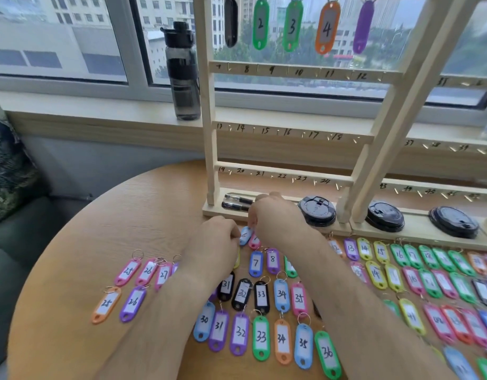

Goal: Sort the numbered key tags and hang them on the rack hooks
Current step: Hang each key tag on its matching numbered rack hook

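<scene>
Several coloured numbered key tags lie in rows on the round wooden table [143, 215]. A wooden rack [209, 149] with numbered hooks stands at the table's far side; tags 2 [261, 24], 3 [292, 26] and 4 [327, 28] hang on its top row between a black tag [231, 23] and a purple tag [363, 27]. My left hand [219, 237] and my right hand [275, 218] meet over a light blue tag [245, 235] just in front of the rack base. Both pinch it with their fingertips. A pink tag [254, 241] lies right beside it.
A dark water bottle [182, 75] stands on the windowsill left of the rack. Two pens [236, 202] and three black lids [317, 211] rest on the rack base. A sofa with a patterned cushion [9, 165] is at the left.
</scene>
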